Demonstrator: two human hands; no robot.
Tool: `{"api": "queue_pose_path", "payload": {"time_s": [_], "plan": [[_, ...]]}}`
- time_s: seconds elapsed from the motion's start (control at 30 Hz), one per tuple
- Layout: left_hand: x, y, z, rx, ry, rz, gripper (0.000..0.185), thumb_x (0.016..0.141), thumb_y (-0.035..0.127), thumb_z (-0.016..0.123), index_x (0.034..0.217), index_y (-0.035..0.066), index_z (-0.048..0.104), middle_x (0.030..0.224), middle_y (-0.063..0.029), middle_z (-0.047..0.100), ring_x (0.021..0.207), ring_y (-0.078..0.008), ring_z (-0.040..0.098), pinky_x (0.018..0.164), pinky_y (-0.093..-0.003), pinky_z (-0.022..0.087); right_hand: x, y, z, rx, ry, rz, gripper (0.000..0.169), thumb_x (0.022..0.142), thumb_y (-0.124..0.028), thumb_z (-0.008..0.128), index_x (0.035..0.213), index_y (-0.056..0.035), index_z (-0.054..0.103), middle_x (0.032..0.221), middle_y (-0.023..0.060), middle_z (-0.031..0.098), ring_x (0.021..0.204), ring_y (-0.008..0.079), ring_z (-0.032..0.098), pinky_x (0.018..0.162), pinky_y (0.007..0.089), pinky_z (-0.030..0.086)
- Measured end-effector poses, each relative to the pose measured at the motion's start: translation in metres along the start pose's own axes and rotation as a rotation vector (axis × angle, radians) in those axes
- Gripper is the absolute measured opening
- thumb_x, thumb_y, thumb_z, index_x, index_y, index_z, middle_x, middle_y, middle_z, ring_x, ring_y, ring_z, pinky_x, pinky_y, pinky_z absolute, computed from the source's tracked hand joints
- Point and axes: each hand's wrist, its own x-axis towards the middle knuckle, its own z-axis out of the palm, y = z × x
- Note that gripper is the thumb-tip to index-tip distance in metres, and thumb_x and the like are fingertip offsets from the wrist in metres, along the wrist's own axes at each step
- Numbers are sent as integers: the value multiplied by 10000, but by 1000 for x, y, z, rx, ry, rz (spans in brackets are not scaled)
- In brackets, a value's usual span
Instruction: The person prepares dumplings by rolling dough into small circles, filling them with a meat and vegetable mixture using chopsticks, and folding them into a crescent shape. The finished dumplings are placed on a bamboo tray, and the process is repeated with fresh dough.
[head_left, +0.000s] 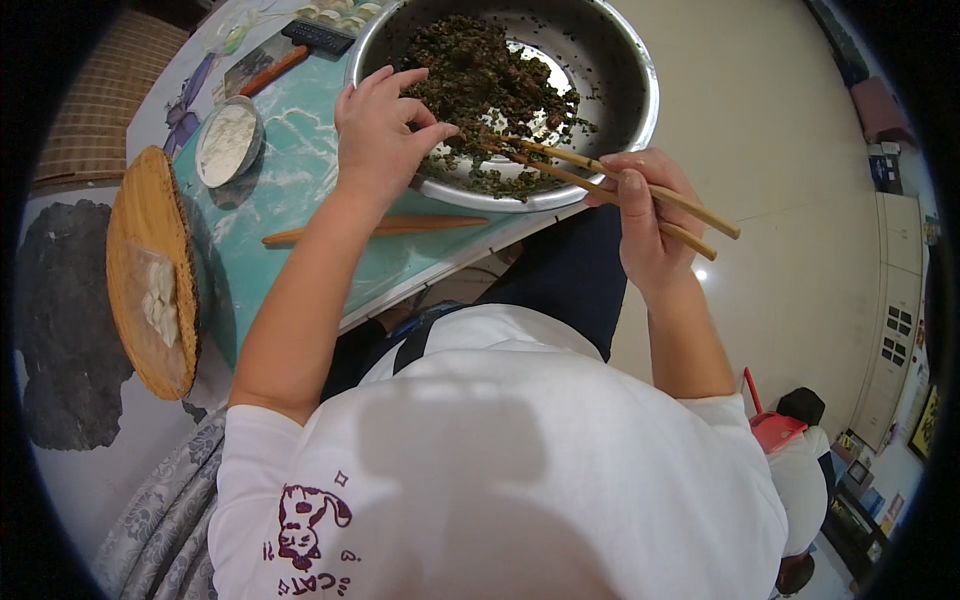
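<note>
A large stainless steel basin (646, 97) holds a chopped dark green and brown filling (465, 67). My right hand (656, 210) grips a pair of wooden chopsticks (697, 211) near the basin's front right rim. Their tips reach into the filling. Over the left side of the basin is my left hand (382, 131), its thumb and index fingertip close together beside the chopstick tips. Whether anything is pinched there is too small to tell. The other left fingers are spread over the filling.
On the floured teal mat (300, 176) lie a wooden rolling pin (427, 223) and a bowl of flour (229, 142). A cleaver (274, 71) rests behind. Left, a wooden board (139, 214) bears pale dough pieces (160, 300). Another person (802, 487) is lower right, by a red dustpan (776, 431).
</note>
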Motion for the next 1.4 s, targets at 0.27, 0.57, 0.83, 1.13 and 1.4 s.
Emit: {"api": "queue_pose_path", "payload": {"time_s": [0.27, 0.57, 0.83, 1.13, 1.4], "plan": [[10, -20, -10, 128, -156, 39, 202, 747, 213, 655, 931, 131, 655, 1355, -93, 410, 1258, -335, 340, 1025, -465, 234, 43, 8, 30, 27, -4, 147, 157, 875, -117, 564, 844, 31, 607, 652, 77, 575, 539, 130, 525, 505, 239, 420], [-11, -58, -23, -554, 137, -437, 330, 852, 212, 550, 1146, 62, 554, 1234, -137, 497, 1141, -242, 473, 934, -309, 373, 85, -17, 107, -339, -165, -189, 147, 859, -185, 592, 893, -45, 618, 758, 88, 620, 655, 198, 608, 552, 293, 478], [-58, -64, -16, -638, 175, -514, 290, 853, 194, 548, 1089, 26, 574, 1143, -130, 552, 1077, -243, 510, 910, -323, 388, 45, -63, 135, -455, -282, -120, 129, 845, -156, 564, 751, -70, 539, 673, 99, 523, 614, 289, 550, 528, 368, 444], [-95, -62, 31, -394, 151, -418, 311, 854, 188, 529, 1109, 10, 546, 1133, -165, 546, 1082, -322, 491, 934, -374, 370, 27, -65, 37, -193, -179, 232, 257, 899, -146, 513, 716, 22, 575, 672, 94, 576, 567, 192, 565, 520, 280, 443], [-101, -48, 43, -231, 163, -322, 364, 832, 154, 515, 1168, 16, 487, 1206, -171, 479, 1152, -361, 409, 985, -438, 296, 13, -58, 4, -260, -210, 84, 192, 934, -111, 413, 885, 26, 539, 744, 108, 579, 674, 164, 605, 638, 262, 510]]}}
